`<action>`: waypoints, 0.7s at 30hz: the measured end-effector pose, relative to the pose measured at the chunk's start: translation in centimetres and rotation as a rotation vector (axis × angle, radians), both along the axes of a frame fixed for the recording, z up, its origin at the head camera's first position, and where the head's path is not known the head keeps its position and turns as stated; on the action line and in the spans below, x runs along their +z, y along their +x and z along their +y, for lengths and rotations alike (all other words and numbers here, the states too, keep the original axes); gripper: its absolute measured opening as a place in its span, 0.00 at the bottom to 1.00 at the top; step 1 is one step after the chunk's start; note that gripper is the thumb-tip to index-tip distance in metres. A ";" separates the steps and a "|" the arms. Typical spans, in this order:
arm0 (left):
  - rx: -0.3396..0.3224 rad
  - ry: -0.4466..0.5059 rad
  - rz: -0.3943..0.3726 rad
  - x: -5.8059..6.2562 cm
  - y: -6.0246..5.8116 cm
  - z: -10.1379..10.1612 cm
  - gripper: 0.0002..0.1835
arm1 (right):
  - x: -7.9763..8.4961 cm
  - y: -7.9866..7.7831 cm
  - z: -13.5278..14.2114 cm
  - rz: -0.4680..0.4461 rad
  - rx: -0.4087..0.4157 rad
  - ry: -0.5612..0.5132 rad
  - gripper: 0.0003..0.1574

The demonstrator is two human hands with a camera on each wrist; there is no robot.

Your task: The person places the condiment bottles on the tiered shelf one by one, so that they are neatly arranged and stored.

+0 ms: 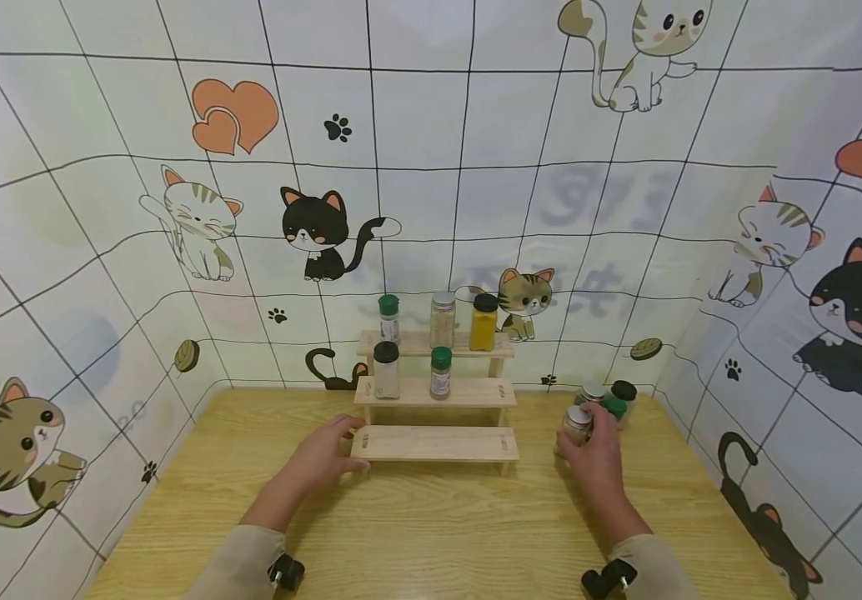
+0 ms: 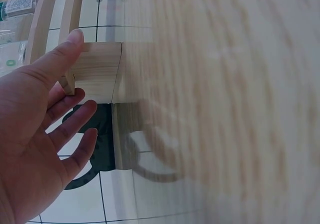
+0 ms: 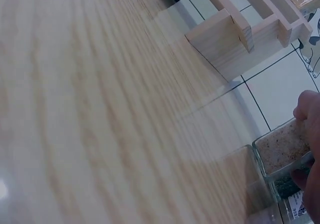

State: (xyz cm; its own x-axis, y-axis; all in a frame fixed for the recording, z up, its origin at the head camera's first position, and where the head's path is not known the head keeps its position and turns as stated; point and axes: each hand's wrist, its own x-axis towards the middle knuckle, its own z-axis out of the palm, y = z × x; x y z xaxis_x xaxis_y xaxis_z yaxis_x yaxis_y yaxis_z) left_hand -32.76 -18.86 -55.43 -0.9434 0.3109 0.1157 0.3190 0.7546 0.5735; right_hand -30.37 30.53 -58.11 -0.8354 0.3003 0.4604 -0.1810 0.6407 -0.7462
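Observation:
A three-step wooden spice rack (image 1: 434, 443) stands at the back of the table. At the left end of its lowest step, my left hand (image 1: 323, 454) pinches the board between thumb and fingers, as the left wrist view shows with the hand (image 2: 37, 121) at the plank's end. To the rack's right, my right hand (image 1: 599, 454) grips a glass spice jar (image 1: 576, 423) with a silver lid. Pale, speckled contents show through the jar (image 3: 283, 148) in the right wrist view. Most of the right fingers are out of that frame.
Behind the gripped jar stand a silver-lidded jar (image 1: 591, 391), a black-lidded jar (image 1: 624, 392) and a green-lidded jar (image 1: 615, 407). Several jars occupy the upper two steps, including a yellow-filled jar (image 1: 483, 325). A cat-print sheet (image 1: 431, 200) surrounds the table (image 1: 431, 533).

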 end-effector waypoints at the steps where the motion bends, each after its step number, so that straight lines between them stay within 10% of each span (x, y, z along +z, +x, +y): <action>1: 0.000 -0.002 0.001 0.0 0.0 0.0 0.38 | 0.1 0.1 -0.1 0.001 0.009 0.000 0.41; 21: 0.001 -0.003 -0.006 0.1 0.0 0.0 0.40 | 3.1 0.6 -2.6 0.164 0.135 -0.021 0.41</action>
State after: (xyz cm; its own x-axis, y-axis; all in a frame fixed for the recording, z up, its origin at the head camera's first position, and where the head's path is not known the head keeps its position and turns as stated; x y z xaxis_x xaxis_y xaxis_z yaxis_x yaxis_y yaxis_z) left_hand -32.74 -18.87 -55.38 -0.9442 0.3106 0.1095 0.3152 0.7563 0.5733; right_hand -29.80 27.94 -55.00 -0.7829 0.2020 0.5884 -0.3842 0.5870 -0.7126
